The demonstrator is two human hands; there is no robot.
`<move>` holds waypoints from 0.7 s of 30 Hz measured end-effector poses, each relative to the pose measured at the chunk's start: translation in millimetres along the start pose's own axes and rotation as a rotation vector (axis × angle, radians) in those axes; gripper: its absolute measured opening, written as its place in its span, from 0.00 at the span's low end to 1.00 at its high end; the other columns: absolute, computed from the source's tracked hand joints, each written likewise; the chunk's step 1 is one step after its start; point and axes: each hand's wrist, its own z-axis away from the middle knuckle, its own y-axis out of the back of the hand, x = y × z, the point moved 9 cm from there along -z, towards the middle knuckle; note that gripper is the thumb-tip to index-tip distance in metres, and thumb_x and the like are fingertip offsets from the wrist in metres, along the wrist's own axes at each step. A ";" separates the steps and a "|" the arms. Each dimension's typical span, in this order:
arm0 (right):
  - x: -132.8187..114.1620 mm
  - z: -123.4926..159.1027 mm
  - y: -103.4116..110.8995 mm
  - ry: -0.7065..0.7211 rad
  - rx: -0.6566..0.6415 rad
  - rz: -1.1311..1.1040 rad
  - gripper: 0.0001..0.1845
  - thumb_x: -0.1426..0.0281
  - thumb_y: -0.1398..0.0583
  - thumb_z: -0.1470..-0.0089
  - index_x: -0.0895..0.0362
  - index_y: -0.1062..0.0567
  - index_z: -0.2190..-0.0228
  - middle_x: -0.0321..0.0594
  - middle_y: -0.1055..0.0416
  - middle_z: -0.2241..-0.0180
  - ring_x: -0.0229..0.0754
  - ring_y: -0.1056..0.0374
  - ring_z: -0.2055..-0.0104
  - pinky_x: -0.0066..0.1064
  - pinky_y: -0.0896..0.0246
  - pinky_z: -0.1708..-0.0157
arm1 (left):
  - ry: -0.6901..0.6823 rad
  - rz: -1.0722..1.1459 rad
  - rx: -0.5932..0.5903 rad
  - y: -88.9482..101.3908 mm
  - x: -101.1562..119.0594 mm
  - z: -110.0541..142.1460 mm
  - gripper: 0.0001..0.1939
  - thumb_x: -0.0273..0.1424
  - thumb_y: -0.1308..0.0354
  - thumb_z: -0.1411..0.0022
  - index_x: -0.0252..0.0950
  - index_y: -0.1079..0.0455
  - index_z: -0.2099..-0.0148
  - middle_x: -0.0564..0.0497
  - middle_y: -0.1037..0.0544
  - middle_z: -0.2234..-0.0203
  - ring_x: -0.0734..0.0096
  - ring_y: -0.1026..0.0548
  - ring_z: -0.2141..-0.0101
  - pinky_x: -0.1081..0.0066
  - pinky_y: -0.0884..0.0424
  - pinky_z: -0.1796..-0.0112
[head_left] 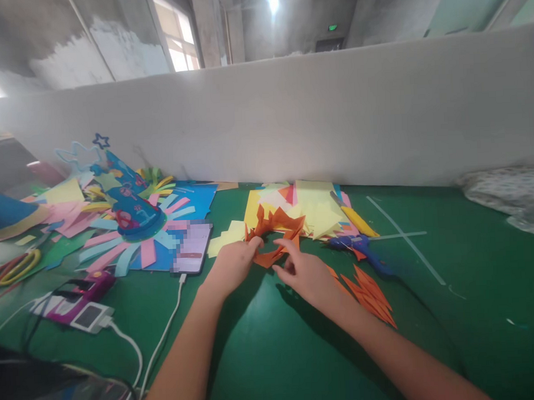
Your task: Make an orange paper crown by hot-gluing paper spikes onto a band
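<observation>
An orange folded-paper ring point(285, 218) with pointed tips stands on the green table in front of me. My left hand point(239, 261) is closed on the ring's left front side, thumb toward its inside. At the ring's right front is my right hand point(299, 268), its index finger stretched over the rim and its thumb held apart; whether it touches the paper I cannot tell. Several orange folded-paper pieces point(366, 295) lie beyond my right wrist, partly hidden by it. A blue glue gun point(361, 247) rests behind them, its cord trailing right.
Yellow paper sheets point(318, 206) and a yellow utility knife point(359, 219) lie behind the ring. Leftward are a phone point(193, 247) on a white cable, a blue cone hat point(137, 208) with paper strips, and a power bank point(88, 317). A white partition point(290, 122) borders the table.
</observation>
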 end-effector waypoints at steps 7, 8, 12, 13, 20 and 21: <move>64.1 16.1 70.8 -0.130 0.185 0.131 0.13 0.64 0.47 0.48 0.52 0.31 0.60 0.33 0.27 0.77 0.39 0.32 0.76 0.26 0.47 0.78 | 0.016 0.009 0.004 -0.2 -9.3 -0.6 0.13 0.21 0.55 0.42 0.40 0.38 0.57 0.50 0.26 0.69 0.67 0.28 0.68 0.73 0.39 0.72; 81.3 19.7 85.0 -0.192 0.247 0.165 0.13 0.64 0.46 0.49 0.53 0.31 0.61 0.35 0.27 0.76 0.40 0.32 0.76 0.27 0.47 0.78 | 0.023 0.012 -0.001 -0.7 -11.0 -0.8 0.13 0.21 0.54 0.43 0.40 0.37 0.58 0.50 0.26 0.69 0.67 0.28 0.68 0.73 0.39 0.72; 144.7 34.8 117.3 -0.358 0.352 0.279 0.18 0.58 0.44 0.53 0.57 0.30 0.63 0.44 0.27 0.70 0.46 0.31 0.71 0.30 0.44 0.76 | 0.061 0.015 0.006 -0.3 -17.0 -1.2 0.15 0.20 0.55 0.45 0.40 0.36 0.57 0.50 0.26 0.68 0.67 0.28 0.66 0.72 0.36 0.68; 158.4 37.7 117.7 -0.385 0.338 0.292 0.21 0.56 0.42 0.55 0.59 0.30 0.63 0.47 0.27 0.69 0.48 0.31 0.69 0.32 0.42 0.75 | 0.069 0.017 0.010 0.4 -17.6 -1.0 0.17 0.19 0.55 0.45 0.40 0.36 0.57 0.50 0.26 0.67 0.67 0.28 0.65 0.72 0.36 0.67; 200.6 41.4 85.9 -0.454 0.122 0.157 0.26 0.55 0.39 0.61 0.60 0.29 0.62 0.50 0.26 0.63 0.51 0.30 0.65 0.35 0.38 0.70 | 0.056 0.120 0.047 15.0 -8.7 5.3 0.23 0.18 0.55 0.48 0.42 0.39 0.51 0.51 0.28 0.53 0.66 0.27 0.62 0.70 0.33 0.66; 199.3 40.7 85.6 -0.457 0.113 0.154 0.24 0.57 0.39 0.61 0.60 0.28 0.63 0.49 0.26 0.63 0.52 0.30 0.64 0.36 0.38 0.69 | 0.051 0.142 0.068 19.3 -7.0 6.3 0.24 0.18 0.55 0.49 0.42 0.39 0.50 0.51 0.29 0.52 0.67 0.27 0.62 0.71 0.33 0.66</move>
